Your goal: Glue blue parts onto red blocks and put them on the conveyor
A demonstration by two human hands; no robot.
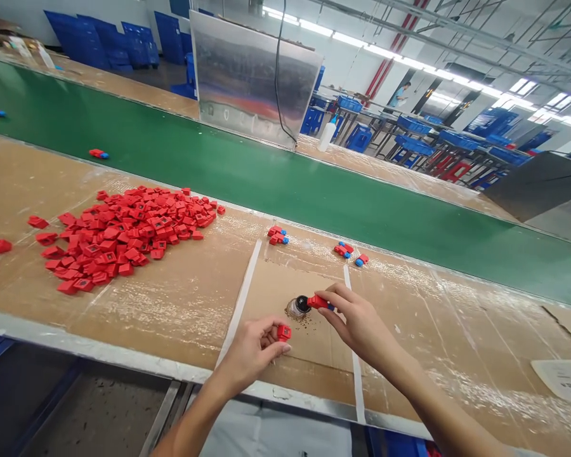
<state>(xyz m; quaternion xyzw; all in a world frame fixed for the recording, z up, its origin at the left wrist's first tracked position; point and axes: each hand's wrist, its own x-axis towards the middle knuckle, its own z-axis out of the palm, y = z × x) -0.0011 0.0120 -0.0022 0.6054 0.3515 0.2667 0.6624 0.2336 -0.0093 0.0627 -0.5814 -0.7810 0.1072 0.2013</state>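
Observation:
Between its thumb and fingers my left hand grips a red plastic block, its face with a square dark opening turned up. My right hand pinches a red and blue plastic piece by its blue end. The red end of that piece is right beside the black top of a small glass jar; whether they touch I cannot tell. Brown specks lie around the jar on a cardboard sheet. Behind the jar, a few red and blue pieces rest near the belt.
A large heap of red blocks covers the table's left part. Beyond it runs a green conveyor belt carrying a few red and blue pieces. Across the belt stand a metal panel and a white bottle. A person is far back.

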